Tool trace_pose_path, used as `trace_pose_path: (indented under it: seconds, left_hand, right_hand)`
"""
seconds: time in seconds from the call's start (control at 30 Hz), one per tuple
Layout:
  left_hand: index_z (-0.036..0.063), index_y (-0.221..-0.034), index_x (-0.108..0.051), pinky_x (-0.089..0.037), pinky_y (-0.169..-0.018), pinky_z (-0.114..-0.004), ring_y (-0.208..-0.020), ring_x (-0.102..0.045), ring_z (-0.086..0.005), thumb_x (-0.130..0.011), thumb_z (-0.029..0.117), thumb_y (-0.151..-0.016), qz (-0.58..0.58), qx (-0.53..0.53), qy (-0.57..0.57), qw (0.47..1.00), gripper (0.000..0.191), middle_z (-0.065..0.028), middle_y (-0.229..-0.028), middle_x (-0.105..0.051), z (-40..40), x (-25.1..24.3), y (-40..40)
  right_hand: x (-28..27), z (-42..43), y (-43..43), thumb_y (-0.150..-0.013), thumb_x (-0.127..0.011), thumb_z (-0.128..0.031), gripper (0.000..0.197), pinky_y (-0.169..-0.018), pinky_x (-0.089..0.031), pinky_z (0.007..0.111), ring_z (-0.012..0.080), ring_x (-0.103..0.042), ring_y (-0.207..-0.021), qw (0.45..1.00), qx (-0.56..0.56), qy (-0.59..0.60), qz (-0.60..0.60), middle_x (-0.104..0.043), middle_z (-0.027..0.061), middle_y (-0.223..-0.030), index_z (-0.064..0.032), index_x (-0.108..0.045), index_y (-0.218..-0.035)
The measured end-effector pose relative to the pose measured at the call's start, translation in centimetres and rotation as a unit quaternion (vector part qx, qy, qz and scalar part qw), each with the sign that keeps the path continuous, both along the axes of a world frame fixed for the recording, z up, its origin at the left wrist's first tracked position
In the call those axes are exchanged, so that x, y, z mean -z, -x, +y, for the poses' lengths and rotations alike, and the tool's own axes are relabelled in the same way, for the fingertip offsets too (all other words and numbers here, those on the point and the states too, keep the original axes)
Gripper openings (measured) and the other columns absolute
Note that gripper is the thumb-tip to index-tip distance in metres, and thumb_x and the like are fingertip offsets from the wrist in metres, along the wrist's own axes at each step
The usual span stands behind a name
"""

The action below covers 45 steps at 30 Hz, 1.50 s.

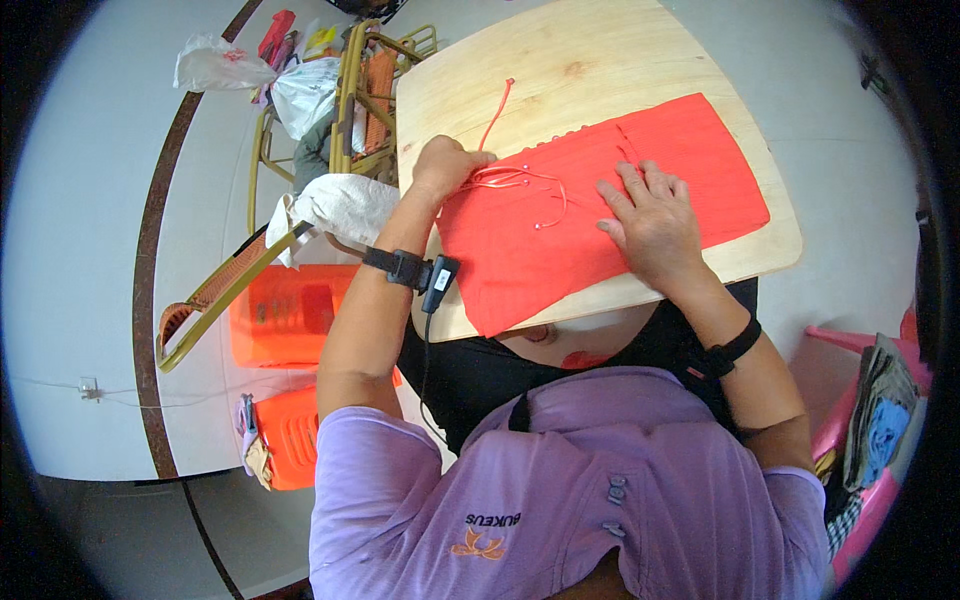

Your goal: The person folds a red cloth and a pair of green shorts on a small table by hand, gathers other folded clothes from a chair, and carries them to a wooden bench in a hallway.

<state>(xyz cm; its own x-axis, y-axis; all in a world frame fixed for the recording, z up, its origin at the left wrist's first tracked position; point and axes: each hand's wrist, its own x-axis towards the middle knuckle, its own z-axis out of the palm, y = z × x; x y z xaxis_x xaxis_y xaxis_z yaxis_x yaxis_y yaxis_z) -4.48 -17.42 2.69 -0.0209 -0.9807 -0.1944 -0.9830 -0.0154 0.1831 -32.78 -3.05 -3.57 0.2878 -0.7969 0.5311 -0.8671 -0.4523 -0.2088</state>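
Observation:
A red knitted garment (pixel 540 247) lies folded flat on a pale wooden board (pixel 540 45), and its lower left corner reaches the board's near edge. At its upper left, my left hand (pixel 448 166) is curled on the bunched red cords (pixel 517 176), whose ends carry small beads. One cord runs up onto the bare wood; the others trail over the fabric. Part of the left fingers is hidden. My right hand (pixel 652 214) rests palm down on the garment, fingers spread, beside an overlapping ribbed edge. Small round buttons or loops show along the garment's far edge.
Left of the board stands a metal-framed chair (pixel 345 97) with plastic bags (pixel 304 90). A white cloth (pixel 345 206) hangs near my left forearm. Orange plastic stools (pixel 289 315) sit below it. At right, folded clothes (pixel 877 420) lie on something pink. A cable runs from my left wristband.

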Motion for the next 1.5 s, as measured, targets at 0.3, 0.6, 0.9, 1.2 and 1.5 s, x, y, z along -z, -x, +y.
trace_pose_path:
  seconds: [0.3,0.6,0.9,1.2,1.5]
  left_hand:
    - [-0.0054,-0.085,-0.064,-0.05,-0.064,-0.031,-0.066,-0.062,-0.018,-0.069,0.007,-0.08,0.488,-0.036,0.021,0.872,0.014,-0.0088,-0.075,-0.066,1.8,0.2,1.7]
    - [0.0073,-0.106,-0.064,-0.043,-0.092,-0.045,-0.103,-0.054,-0.0314,-0.067,0.008,-0.078,0.116,0.368,0.166,0.908,0.028,-0.0123,-0.109,-0.062,10.8,1.0,5.2]
    - [0.0053,-0.107,-0.064,-0.044,-0.09,-0.043,-0.1,-0.056,-0.0328,-0.064,0.005,-0.08,0.276,0.389,0.174,0.862,0.026,-0.0144,-0.108,-0.063,11.7,2.3,5.0]
    - [0.0011,-0.075,-0.07,-0.05,-0.073,-0.044,-0.083,-0.061,-0.0345,-0.07,0.024,-0.078,-0.004,0.113,0.187,0.976,0.023,-0.0191,-0.086,-0.066,5.1,1.9,7.9]
    - [-0.0015,-0.07,-0.066,-0.051,-0.062,-0.033,-0.066,-0.061,-0.0153,-0.073,0.015,-0.079,0.444,0.157,0.056,0.88,0.019,-0.0077,-0.068,-0.066,5.6,3.3,8.1]
  right_hand:
    - [-0.5,0.1,-0.4,-0.079,-0.071,-0.034,0.046,-0.096,-0.039,0.05,0.0372,-0.051,-0.119,1.0,-0.009,-0.004,-0.019,-0.058,0.018,-0.126,-0.009,-0.065,-0.117]
    - [-0.3,0.0,-0.4,-0.08,-0.071,-0.031,0.045,-0.094,-0.038,0.048,0.0374,-0.051,-0.119,1.0,-0.01,-0.005,-0.014,-0.058,0.0168,-0.128,-0.0089,-0.065,-0.119]
    - [-0.3,0.0,-0.4,-0.083,-0.067,-0.035,0.045,-0.094,-0.037,0.048,0.0369,-0.05,-0.118,1.0,-0.006,-0.003,0.001,-0.058,0.017,-0.127,-0.0093,-0.064,-0.12]
    - [-0.4,0.3,-0.3,-0.085,-0.064,-0.038,0.045,-0.093,-0.037,0.047,0.035,-0.049,-0.117,1.0,-0.003,0.002,0.019,-0.058,0.0157,-0.125,-0.0093,-0.064,-0.119]
    - [0.0,0.1,-0.1,-0.085,-0.064,-0.037,0.045,-0.094,-0.037,0.047,0.0344,-0.05,-0.117,1.0,-0.014,0.007,-0.003,-0.058,0.0166,-0.126,-0.0081,-0.065,-0.119]
